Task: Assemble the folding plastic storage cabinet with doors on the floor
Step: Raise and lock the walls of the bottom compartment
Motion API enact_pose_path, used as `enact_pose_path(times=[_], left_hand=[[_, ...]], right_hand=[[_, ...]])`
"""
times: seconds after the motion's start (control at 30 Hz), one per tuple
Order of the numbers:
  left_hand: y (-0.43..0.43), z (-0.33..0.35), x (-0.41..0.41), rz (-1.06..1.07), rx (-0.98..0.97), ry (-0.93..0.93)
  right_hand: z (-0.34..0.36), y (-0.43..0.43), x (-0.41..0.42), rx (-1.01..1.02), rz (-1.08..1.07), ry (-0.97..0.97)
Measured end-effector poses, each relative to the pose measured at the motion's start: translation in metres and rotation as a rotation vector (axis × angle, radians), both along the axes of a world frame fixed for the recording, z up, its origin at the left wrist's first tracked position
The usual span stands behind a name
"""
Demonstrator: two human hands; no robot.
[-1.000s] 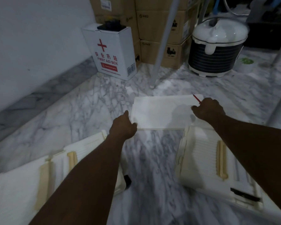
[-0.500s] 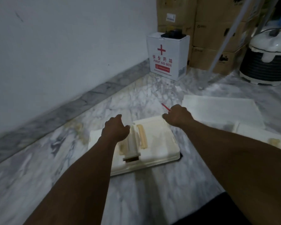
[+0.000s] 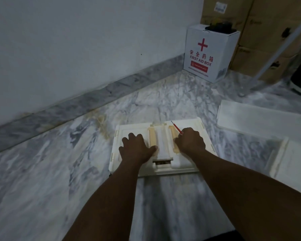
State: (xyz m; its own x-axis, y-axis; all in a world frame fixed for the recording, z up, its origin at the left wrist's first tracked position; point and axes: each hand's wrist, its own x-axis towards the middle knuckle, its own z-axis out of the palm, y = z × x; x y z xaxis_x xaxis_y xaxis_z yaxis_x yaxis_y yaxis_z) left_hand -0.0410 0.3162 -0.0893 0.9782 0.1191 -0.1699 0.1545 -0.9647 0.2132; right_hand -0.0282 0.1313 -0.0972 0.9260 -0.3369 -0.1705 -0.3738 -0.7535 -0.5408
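The folded cabinet section (image 3: 129,131), cream-white plastic, lies flat on the marble floor (image 3: 59,171) in the middle of the frame, a little right of centre. Two tan strips run up its top face, one left (image 3: 152,138) and one right (image 3: 172,132) of a raised white centre band.

The left hand (image 3: 137,148) rests palm down on the section's left half, its fingers (image 3: 131,137) spread apart and lying loosely on the plastic, the thumb reaching toward the left tan strip. The right hand (image 3: 190,141) sits on the right half with its fingers curled together around a thin red tool (image 3: 176,126), whose tip sticks out toward the upper left, above the right tan strip. What kind of tool it is cannot be told.

At the right of the frame a flat white panel (image 3: 261,120) lies on the floor, apart from the folded section, and a further white piece (image 3: 292,162) lies below it at the right edge. In the upper right a white first aid box (image 3: 210,53) with a red cross stands against the skirting, beside stacked cardboard boxes (image 3: 268,32). A pale metal pole (image 3: 281,51) slants in front of them. The plain wall (image 3: 76,40) fills the upper left.
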Motion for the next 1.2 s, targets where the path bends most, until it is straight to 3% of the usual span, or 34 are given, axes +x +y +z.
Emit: enact_pose_path(times=[0.27, 0.57, 0.9, 1.2], left_hand=[[-0.024, 0.004, 0.002, 0.048, 0.007, -0.028], [-0.005, 0.027, 0.002, 0.078, -0.106, -0.199], [0.046, 0.075, -0.016, 0.274, -0.171, -0.329], [0.105, 0.088, -0.03, 0.464, -0.417, -0.304]], right_hand=[[0.005, 0.007, 0.009, -0.1, 0.041, 0.048], [0.038, 0.004, 0.023, -0.027, 0.107, 0.006], [0.111, -0.077, 0.012, -0.192, 0.092, -0.075], [0.117, -0.135, -0.008, -0.137, -0.019, -0.054]])
